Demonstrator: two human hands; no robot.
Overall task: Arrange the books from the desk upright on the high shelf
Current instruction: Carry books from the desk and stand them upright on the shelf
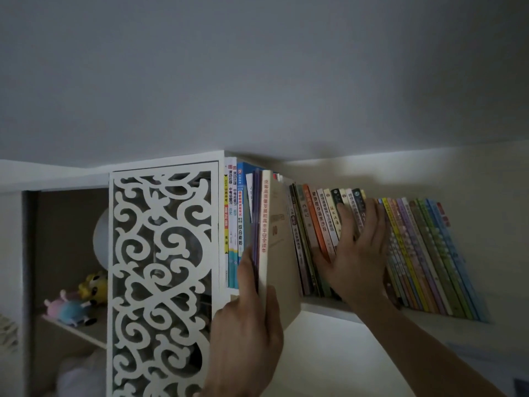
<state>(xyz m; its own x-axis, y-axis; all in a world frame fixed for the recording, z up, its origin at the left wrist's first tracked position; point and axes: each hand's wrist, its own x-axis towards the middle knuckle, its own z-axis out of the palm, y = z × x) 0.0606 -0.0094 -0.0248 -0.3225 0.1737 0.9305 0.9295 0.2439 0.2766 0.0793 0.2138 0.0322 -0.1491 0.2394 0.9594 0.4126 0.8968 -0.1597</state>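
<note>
The high shelf [323, 306] holds a long row of books. My left hand [249, 325] grips a small bundle of books by its lower spine edge: a cream book with red characters [264, 222] and a purple one beside it, upright and partly sticking out of the shelf. At the far left stand white and blue study books [233, 224]. My right hand [357, 250] lies flat with spread fingers against the spines of the leaning books [317, 222], which tilt to the left. Thin colourful books [429, 253] lean further right.
A white fretwork cabinet door [163, 279] stands just left of the books. An open compartment at the left holds plush toys [77, 302] on a small shelf. The ceiling is close above the shelf top.
</note>
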